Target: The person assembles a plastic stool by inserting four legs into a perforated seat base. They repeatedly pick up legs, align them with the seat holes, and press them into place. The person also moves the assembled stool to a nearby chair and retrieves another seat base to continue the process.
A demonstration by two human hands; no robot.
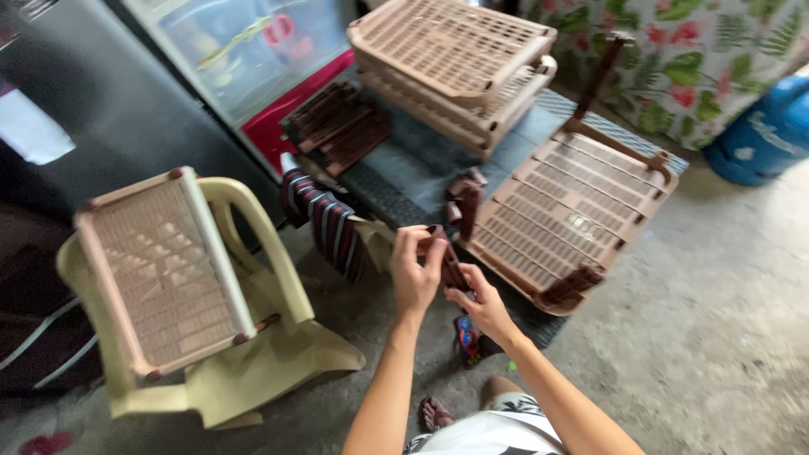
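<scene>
Both my hands meet in the middle of the view on a dark brown plastic post [452, 266]. My left hand [415, 271] grips its upper end and my right hand [479, 305] holds its lower end. Just beyond lies a beige slatted plastic shelf tray [566, 215] with brown corner sockets, one brown post standing up at its far corner [600, 74]. More loose brown posts [465, 199] lie next to the tray.
A stack of beige shelf trays [455, 63] sits at the back, a pile of brown posts [337, 125] to its left. Another tray [160, 270] rests on a cream plastic chair [270, 354]. A striped cloth [329, 223], a blue container [771, 131], sandals by my feet [468, 337].
</scene>
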